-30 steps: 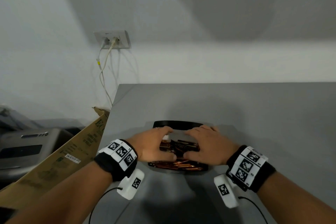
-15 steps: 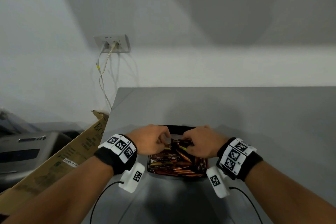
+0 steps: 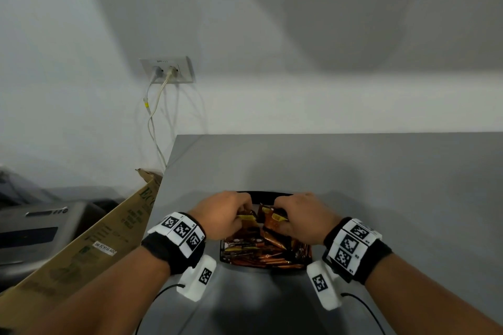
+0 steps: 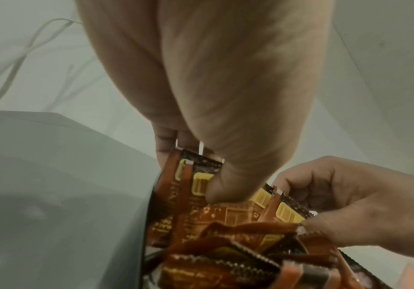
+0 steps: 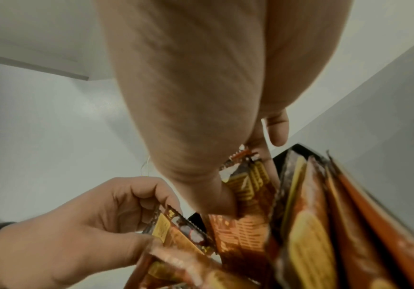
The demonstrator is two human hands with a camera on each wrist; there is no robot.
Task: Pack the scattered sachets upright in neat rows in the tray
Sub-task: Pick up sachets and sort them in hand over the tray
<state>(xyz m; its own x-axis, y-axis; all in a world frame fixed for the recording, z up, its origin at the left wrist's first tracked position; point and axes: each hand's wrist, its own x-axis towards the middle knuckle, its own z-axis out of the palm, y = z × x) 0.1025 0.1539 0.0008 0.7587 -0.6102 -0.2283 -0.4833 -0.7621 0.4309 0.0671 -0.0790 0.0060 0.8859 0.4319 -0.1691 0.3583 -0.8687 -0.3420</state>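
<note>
Over the black tray (image 3: 272, 194) on the grey table (image 3: 381, 198), the left hand (image 3: 220, 215) pinches upright orange sachets (image 4: 188, 181) between thumb and fingers (image 4: 166, 140), the right hand (image 3: 304, 217) likewise gripping sachets beside them, loose ones heaped below

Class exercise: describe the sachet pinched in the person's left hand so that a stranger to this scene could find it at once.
Start at the grey table and find the black tray near its front edge, heaped with orange-brown sachets. At the tray's far left, the left hand pinches one sachet. Unlike the jumbled sachets lying below, it stands raised, its yellow panel showing.
</note>
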